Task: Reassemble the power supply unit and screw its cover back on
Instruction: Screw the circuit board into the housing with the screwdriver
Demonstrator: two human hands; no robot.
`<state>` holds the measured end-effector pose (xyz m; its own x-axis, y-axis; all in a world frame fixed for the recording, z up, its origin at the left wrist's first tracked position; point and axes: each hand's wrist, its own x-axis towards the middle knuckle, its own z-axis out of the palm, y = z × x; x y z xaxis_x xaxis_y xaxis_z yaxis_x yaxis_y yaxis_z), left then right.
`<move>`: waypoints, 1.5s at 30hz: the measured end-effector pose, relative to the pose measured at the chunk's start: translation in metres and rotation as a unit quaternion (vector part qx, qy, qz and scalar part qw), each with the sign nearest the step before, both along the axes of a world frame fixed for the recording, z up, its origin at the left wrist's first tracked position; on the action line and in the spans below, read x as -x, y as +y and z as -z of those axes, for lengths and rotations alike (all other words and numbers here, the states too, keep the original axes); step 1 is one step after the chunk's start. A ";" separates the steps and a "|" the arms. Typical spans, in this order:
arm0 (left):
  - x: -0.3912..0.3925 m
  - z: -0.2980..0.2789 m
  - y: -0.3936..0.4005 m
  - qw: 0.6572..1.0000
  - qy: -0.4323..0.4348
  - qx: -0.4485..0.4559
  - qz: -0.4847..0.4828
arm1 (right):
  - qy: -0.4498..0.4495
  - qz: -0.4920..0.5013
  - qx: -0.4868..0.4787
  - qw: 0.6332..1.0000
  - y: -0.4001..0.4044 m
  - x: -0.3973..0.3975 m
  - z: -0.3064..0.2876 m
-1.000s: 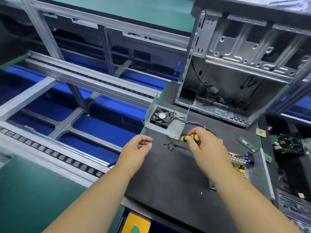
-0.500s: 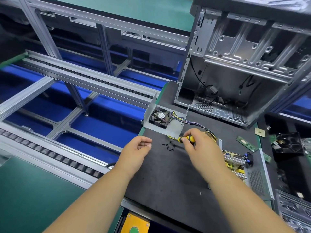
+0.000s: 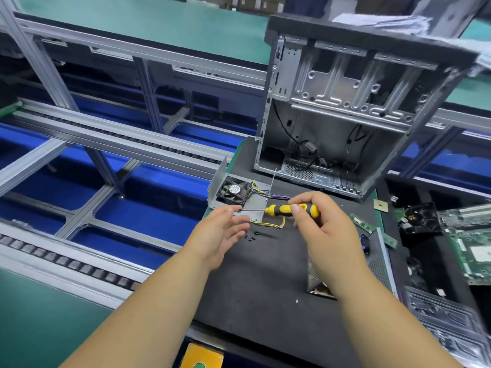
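My right hand (image 3: pixel 322 229) gripped the screwdriver (image 3: pixel 289 210), its tip at my left hand's (image 3: pixel 220 235) loosely spread fingers. The fan cover (image 3: pixel 240 193) lay apart on the surface (image 3: pixel 265 274). Seemingly I was loading a screw; next, one from the loose screws (image 3: pixel 251 235).

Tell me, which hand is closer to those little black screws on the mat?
Left. The left hand hovers open just beside the screws, its fingertips almost over them. The right hand is farther off to their right, holding the screwdriver.
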<state>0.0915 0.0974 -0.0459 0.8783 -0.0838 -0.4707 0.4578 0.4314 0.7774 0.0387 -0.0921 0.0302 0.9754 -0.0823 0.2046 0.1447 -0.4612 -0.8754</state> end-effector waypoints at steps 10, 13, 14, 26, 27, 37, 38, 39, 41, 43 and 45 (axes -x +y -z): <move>0.023 -0.030 -0.045 0.995 -0.027 0.093 0.035 | -0.010 0.033 -0.032 0.999 -0.040 0.043 -0.023; 0.029 -0.035 -0.057 0.994 -0.037 0.087 0.058 | -0.016 0.040 -0.051 0.998 -0.053 0.056 -0.026; 0.032 -0.037 -0.062 0.994 -0.040 0.085 0.064 | -0.016 0.041 -0.057 0.997 -0.057 0.062 -0.028; 0.072 -0.060 -0.148 0.986 -0.063 0.062 0.142 | -0.069 0.104 -0.068 0.990 -0.144 0.127 -0.048; 0.076 -0.063 -0.157 0.985 -0.070 0.062 0.148 | -0.068 0.108 -0.070 0.989 -0.154 0.133 -0.048; 0.114 -0.079 -0.243 0.977 -0.075 0.066 0.190 | -0.054 0.142 -0.110 0.982 -0.238 0.181 -0.041; 0.117 -0.079 -0.248 0.977 -0.079 0.062 0.190 | -0.054 0.142 -0.111 0.982 -0.245 0.184 -0.040; 0.120 -0.079 -0.253 0.977 -0.084 0.057 0.189 | -0.054 0.140 -0.111 0.983 -0.251 0.186 -0.040; 0.125 -0.079 -0.260 0.978 -0.092 0.048 0.180 | -0.053 0.130 -0.109 0.984 -0.261 0.188 -0.040; 0.129 -0.079 -0.264 0.981 -0.094 0.048 0.163 | -0.052 0.117 -0.101 0.987 -0.268 0.188 -0.040; 0.131 -0.079 -0.265 0.985 -0.083 0.063 0.137 | -0.048 0.105 -0.092 0.989 -0.272 0.185 -0.039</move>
